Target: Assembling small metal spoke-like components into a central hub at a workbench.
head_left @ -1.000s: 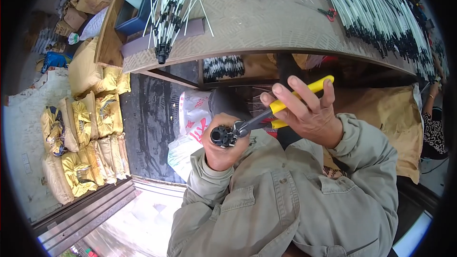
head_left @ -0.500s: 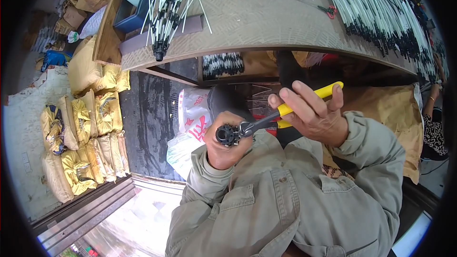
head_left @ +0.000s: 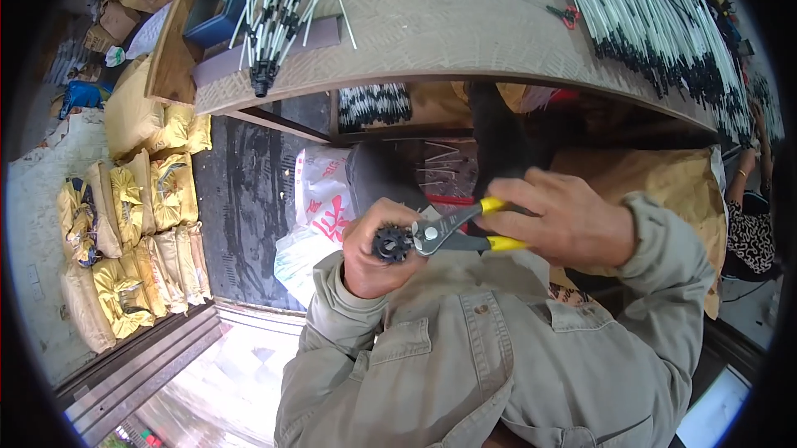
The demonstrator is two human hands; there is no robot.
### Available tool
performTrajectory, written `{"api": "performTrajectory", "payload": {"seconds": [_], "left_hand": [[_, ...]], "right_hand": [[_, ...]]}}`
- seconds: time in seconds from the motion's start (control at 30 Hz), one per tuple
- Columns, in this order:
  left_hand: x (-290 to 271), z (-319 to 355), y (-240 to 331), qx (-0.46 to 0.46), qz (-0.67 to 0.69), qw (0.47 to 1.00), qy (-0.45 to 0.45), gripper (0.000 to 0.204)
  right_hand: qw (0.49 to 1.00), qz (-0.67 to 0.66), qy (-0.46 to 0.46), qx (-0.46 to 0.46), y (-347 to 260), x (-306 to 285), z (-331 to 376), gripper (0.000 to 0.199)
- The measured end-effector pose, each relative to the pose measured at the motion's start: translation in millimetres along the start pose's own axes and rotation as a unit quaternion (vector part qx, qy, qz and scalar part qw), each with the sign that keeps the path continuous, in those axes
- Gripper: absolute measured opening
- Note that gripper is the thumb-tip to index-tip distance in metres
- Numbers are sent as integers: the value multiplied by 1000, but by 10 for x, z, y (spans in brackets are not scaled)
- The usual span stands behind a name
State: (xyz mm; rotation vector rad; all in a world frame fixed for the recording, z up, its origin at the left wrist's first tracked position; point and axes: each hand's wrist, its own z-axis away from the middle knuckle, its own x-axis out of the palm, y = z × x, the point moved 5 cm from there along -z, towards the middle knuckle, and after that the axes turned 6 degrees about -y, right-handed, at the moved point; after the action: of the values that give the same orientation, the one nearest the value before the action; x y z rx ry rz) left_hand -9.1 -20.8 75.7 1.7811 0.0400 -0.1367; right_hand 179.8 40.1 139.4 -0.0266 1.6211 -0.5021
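My left hand is wrapped round a black, round part with a notched rim, its open end facing up; whatever continues below is hidden by the fingers. My right hand grips the yellow handles of a pair of pliers. The handles are spread apart, and the grey jaws meet the right edge of the notched part beside my left thumb. Both hands are above my lap, in front of the table's near edge.
On the table lie a bundle of white rods with black joints, a large pile of similar rods and red-handled scissors. Yellow-brown sacks stand at left, beside a white plastic bag. A co-worker's patterned clothing shows far right.
My right hand has come down and its fingers, spread before, have closed round the handles. The pliers have turned, with the handles lower. My left hand still holds the notched part.
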Motion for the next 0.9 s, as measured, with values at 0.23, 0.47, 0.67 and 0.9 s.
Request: {"api": "performTrajectory", "payload": {"seconds": [0.23, 0.47, 0.67, 0.9], "left_hand": [[252, -370, 129, -10, 16, 984, -176, 47], [543, -275, 349, 61, 44, 978, -193, 53], [901, -464, 262, -9, 63, 998, 7, 60], [1038, -679, 109, 88, 28, 976, -197, 58]], "right_hand": [[521, -769, -368, 30, 345, 609, 349, 25], [556, -793, -236, -78, 171, 652, 674, 52], [986, -61, 132, 84, 274, -286, 1107, 52], [790, -580, -197, 34, 727, 129, 1147, 49]]}}
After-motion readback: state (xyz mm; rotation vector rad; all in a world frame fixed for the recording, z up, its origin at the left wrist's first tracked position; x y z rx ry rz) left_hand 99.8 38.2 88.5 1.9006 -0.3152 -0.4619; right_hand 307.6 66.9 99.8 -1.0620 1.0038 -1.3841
